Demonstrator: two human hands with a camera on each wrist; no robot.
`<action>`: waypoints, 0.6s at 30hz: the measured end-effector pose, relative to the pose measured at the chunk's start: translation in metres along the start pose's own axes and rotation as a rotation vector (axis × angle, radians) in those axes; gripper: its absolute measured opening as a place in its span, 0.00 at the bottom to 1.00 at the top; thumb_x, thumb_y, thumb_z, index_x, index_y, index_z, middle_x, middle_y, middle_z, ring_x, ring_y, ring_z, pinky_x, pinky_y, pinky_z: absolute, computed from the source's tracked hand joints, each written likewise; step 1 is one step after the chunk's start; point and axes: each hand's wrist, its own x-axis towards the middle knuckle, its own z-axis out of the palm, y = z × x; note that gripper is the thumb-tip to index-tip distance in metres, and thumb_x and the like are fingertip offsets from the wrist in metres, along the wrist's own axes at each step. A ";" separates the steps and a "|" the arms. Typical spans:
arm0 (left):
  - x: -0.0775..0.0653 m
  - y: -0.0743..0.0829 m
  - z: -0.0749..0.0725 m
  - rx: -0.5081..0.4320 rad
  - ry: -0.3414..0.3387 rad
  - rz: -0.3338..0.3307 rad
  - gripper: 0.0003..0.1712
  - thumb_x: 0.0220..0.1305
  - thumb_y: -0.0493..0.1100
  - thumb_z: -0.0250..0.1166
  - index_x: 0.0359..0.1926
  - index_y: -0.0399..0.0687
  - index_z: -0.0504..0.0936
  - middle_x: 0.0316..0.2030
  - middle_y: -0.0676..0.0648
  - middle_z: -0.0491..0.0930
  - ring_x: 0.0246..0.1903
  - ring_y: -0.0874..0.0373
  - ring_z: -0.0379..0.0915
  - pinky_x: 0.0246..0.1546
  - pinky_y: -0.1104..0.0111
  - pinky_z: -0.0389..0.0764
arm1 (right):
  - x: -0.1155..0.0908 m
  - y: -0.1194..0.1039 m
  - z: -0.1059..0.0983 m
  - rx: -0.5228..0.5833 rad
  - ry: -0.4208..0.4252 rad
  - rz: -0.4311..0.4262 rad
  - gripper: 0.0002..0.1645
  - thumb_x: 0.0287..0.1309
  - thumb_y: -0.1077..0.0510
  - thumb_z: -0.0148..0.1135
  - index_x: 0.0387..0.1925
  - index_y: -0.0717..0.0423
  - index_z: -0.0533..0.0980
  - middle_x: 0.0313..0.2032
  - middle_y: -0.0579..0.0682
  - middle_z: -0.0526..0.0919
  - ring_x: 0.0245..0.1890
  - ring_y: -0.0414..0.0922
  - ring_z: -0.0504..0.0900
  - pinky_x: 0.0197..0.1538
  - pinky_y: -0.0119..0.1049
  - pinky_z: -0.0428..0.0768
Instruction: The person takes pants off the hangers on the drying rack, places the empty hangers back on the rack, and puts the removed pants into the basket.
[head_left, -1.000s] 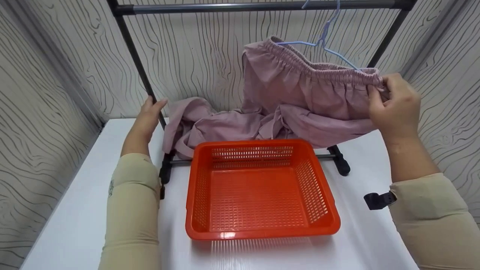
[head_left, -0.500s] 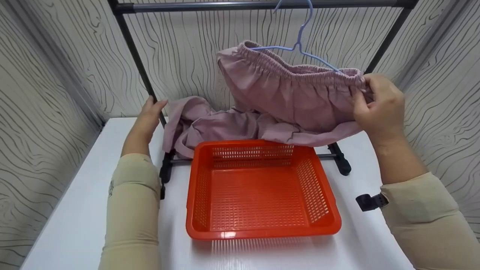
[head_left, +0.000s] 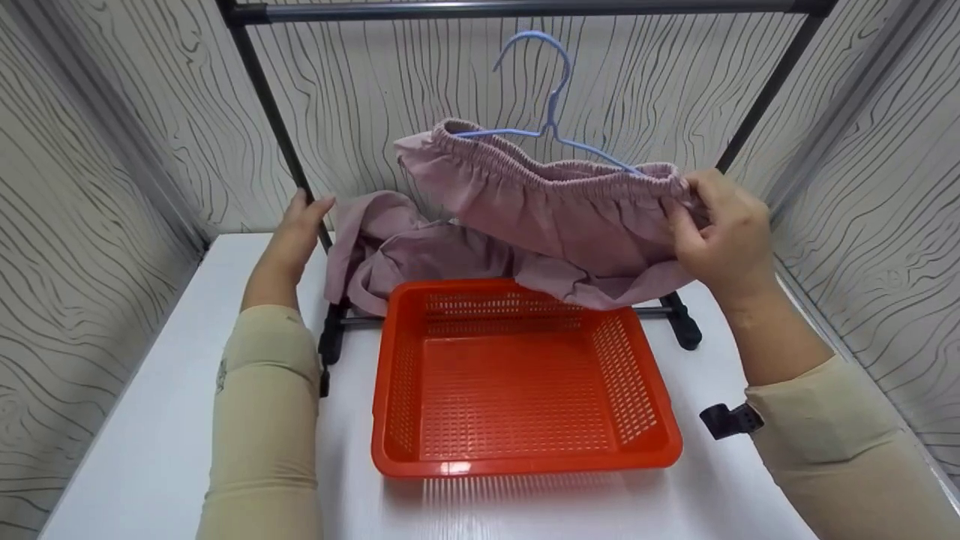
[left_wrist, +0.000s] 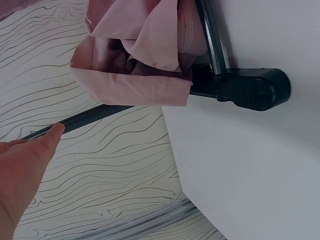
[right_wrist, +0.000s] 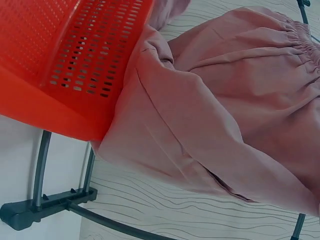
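My right hand point(head_left: 726, 234) pinches the gathered elastic waistband of pink trousers point(head_left: 559, 214) at its right end. A light blue hanger point(head_left: 553, 129) sits inside the waistband, its hook free in the air below the rack's top bar. My left hand point(head_left: 291, 240) holds the left post of a dark clothes rack point(head_left: 274, 120), thumb across the front; in the left wrist view the hand point(left_wrist: 25, 175) shows its thumb over the post, the other fingers mostly hidden. The trouser legs lie bunched along the rack's foot. The right hand is out of the right wrist view.
An orange-red perforated basket point(head_left: 517, 405) stands on the white table point(head_left: 165, 360) before the rack, with a trouser fold over its back right rim. Wood-patterned panels point(head_left: 375, 97) close in the back and both sides.
My right hand has moved left and down with the trousers and hanger. The hanger's hook has dropped away from the top bar. My left hand has stayed on the post.
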 end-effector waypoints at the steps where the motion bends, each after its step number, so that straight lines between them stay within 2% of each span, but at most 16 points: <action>1: 0.000 0.000 0.000 0.012 0.002 0.002 0.49 0.63 0.67 0.41 0.70 0.52 0.25 0.70 0.44 0.26 0.68 0.49 0.25 0.66 0.54 0.37 | -0.002 0.000 0.001 0.014 -0.011 -0.011 0.08 0.46 0.62 0.59 0.30 0.63 0.75 0.26 0.55 0.79 0.26 0.48 0.74 0.32 0.41 0.68; 8: -0.003 0.000 0.003 0.068 0.021 0.004 0.49 0.62 0.68 0.41 0.70 0.51 0.27 0.70 0.44 0.27 0.68 0.50 0.22 0.65 0.52 0.35 | -0.017 -0.001 0.008 0.072 -0.105 -0.080 0.08 0.44 0.64 0.60 0.32 0.61 0.76 0.26 0.53 0.80 0.26 0.46 0.75 0.31 0.38 0.70; 15: -0.006 -0.001 0.005 0.078 0.022 -0.004 0.51 0.61 0.70 0.42 0.70 0.51 0.27 0.70 0.45 0.27 0.68 0.50 0.22 0.65 0.51 0.34 | -0.029 -0.001 0.012 0.097 -0.221 -0.086 0.08 0.46 0.65 0.60 0.32 0.60 0.75 0.25 0.52 0.78 0.26 0.44 0.74 0.31 0.37 0.71; 18: -0.007 -0.002 0.005 0.087 0.024 0.014 0.51 0.61 0.70 0.42 0.70 0.50 0.27 0.70 0.44 0.28 0.69 0.50 0.23 0.65 0.52 0.35 | -0.033 0.000 0.014 0.093 -0.263 -0.086 0.08 0.47 0.64 0.61 0.33 0.59 0.74 0.26 0.52 0.79 0.26 0.44 0.75 0.32 0.38 0.71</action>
